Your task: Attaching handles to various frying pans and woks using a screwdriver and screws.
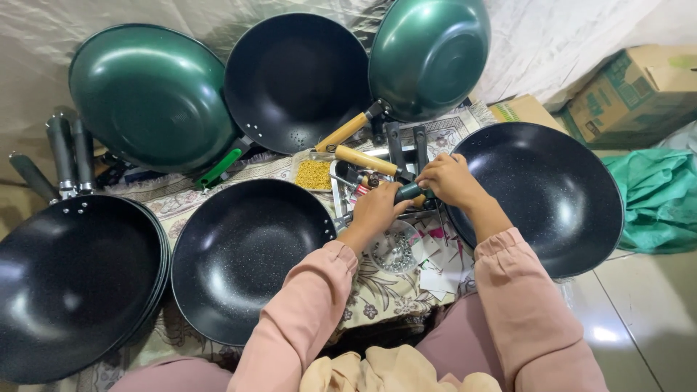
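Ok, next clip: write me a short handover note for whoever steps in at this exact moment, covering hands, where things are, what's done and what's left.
Left hand grips a dark green tool handle; right hand rests on its far end, both over the patterned mat.
A black pan lies by the right forearm, another black pan by the left.
A wooden handle and a tray of small yellow parts sit just beyond the hands.
Done: pans at the back and the stack on the left already carry handles.
Left: no handle shows on the pan by the right forearm.

Speckled black pan, green tool handle
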